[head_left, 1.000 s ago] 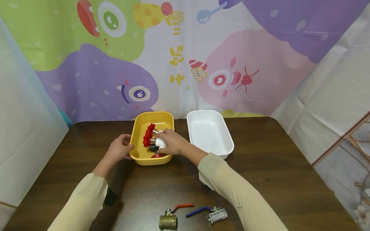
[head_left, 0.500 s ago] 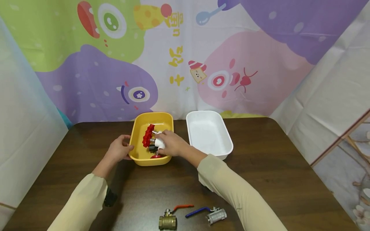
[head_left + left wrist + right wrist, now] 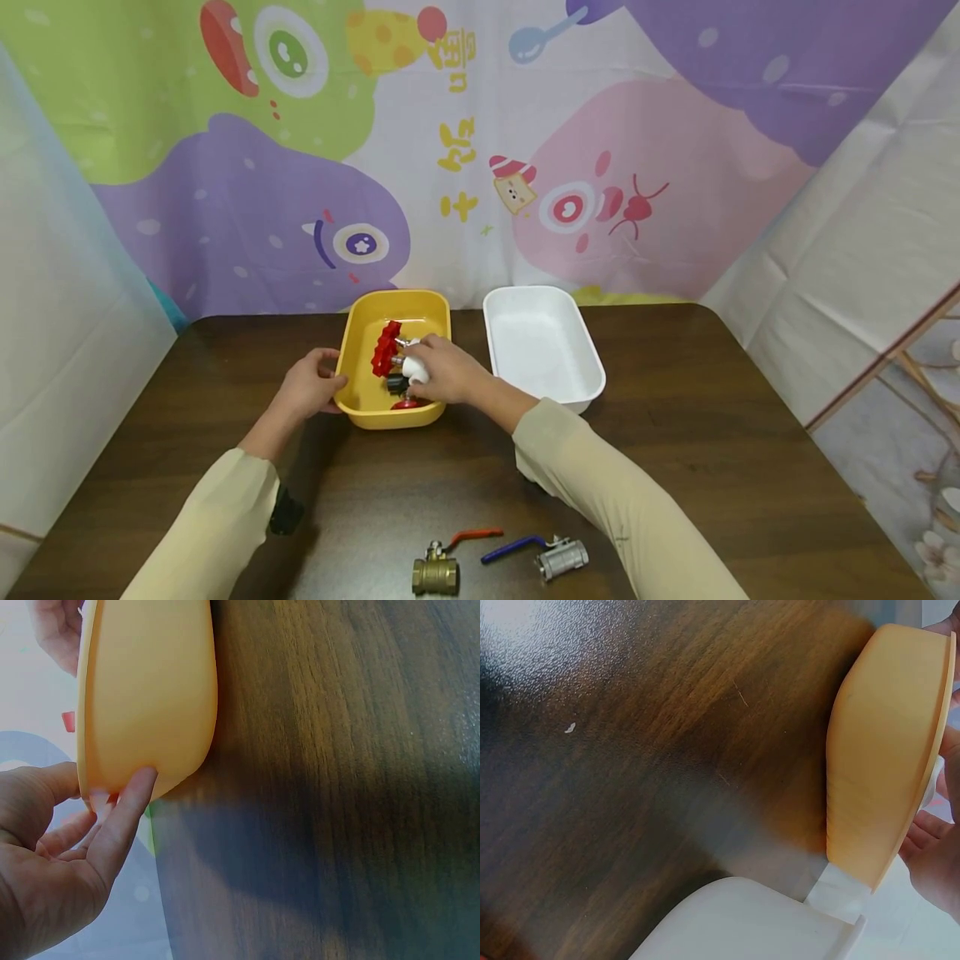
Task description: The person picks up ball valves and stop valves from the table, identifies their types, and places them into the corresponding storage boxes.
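Observation:
My left hand (image 3: 306, 387) holds the left rim of the yellow tray (image 3: 397, 422), thumb at the rim and fingers against the outer wall in the left wrist view. Inside that tray, my right hand (image 3: 447, 373) grips a white valve body (image 3: 415, 370) with a metal stem. Red handwheels (image 3: 386, 348) lie on the left of the white parts, overlapping one another. A black part (image 3: 397, 383) and another red handwheel (image 3: 406, 404) lie nearer the tray's front wall. My right fingertips are partly hidden behind the hand. The right wrist view shows mostly the tray's outer wall (image 3: 885, 750).
A white tray (image 3: 542, 350) stands just right of the yellow one. Near the front edge of the brown table (image 3: 360, 492) lie a brass ball valve (image 3: 435, 575) with a red lever and a silver ball valve (image 3: 562, 560) with a blue lever. A printed curtain hangs behind.
The nearer red handwheel and the white valve body have shifted slightly towards the back under my right hand. My left hand stays at the tray's rim.

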`<state>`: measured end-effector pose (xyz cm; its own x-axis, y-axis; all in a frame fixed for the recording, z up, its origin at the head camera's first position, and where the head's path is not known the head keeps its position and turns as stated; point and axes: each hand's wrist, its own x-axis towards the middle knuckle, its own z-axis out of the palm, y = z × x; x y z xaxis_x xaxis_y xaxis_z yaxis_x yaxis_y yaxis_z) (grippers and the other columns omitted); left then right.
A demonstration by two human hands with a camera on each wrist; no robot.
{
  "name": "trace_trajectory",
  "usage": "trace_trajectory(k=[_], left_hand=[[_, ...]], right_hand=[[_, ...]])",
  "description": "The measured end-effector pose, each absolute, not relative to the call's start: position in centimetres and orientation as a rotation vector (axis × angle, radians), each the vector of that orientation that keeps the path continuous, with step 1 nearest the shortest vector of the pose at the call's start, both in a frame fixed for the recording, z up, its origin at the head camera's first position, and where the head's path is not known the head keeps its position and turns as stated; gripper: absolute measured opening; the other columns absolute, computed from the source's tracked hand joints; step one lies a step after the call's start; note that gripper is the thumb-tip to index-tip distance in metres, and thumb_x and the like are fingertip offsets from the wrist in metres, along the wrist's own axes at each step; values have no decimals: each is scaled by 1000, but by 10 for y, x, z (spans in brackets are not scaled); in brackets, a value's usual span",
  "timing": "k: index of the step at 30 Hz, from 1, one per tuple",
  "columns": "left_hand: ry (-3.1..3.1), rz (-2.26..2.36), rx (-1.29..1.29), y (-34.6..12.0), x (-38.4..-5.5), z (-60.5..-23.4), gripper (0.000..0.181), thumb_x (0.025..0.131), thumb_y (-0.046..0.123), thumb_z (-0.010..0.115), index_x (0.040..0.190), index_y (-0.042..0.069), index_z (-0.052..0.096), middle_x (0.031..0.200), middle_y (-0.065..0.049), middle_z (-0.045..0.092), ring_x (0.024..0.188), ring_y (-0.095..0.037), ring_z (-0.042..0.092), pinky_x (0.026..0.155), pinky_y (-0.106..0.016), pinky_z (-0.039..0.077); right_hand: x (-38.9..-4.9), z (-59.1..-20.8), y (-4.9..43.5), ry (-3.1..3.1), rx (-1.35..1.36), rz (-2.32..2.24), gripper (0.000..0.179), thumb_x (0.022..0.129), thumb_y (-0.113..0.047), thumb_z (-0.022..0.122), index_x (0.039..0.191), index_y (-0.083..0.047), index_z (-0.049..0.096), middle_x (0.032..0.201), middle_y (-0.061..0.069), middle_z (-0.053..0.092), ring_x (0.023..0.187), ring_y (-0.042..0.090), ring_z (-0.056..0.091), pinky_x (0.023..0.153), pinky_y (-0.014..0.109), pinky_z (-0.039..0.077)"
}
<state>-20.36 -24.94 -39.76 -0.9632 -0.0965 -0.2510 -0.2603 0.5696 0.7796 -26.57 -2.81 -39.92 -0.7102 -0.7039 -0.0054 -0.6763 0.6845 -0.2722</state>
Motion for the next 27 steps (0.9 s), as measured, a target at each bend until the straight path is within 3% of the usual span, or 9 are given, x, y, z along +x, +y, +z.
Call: trace_trajectory(k=[12, 27], left_hand=[[2626, 1356, -280, -250, -203, -397, 52, 93, 10, 53, 138, -4, 31, 109, -28, 49, 76, -24, 65, 68, -40, 59], [2617, 1370, -287, -250, -204, -399, 52, 93, 10, 53, 138, -3, 31, 111, -28, 49, 78, -25, 65, 68, -40, 59]], right_hand=[[-266, -400, -27, 2764, -1115, -419, 50, 88, -35, 62, 133, -17, 50, 128, 7, 49, 109, 17, 50, 97, 26, 47], [-266, -398, -27, 2801, -1160, -492, 42, 88, -37, 62, 124, -16, 58, 124, 7, 53, 108, 17, 52, 96, 28, 47]])
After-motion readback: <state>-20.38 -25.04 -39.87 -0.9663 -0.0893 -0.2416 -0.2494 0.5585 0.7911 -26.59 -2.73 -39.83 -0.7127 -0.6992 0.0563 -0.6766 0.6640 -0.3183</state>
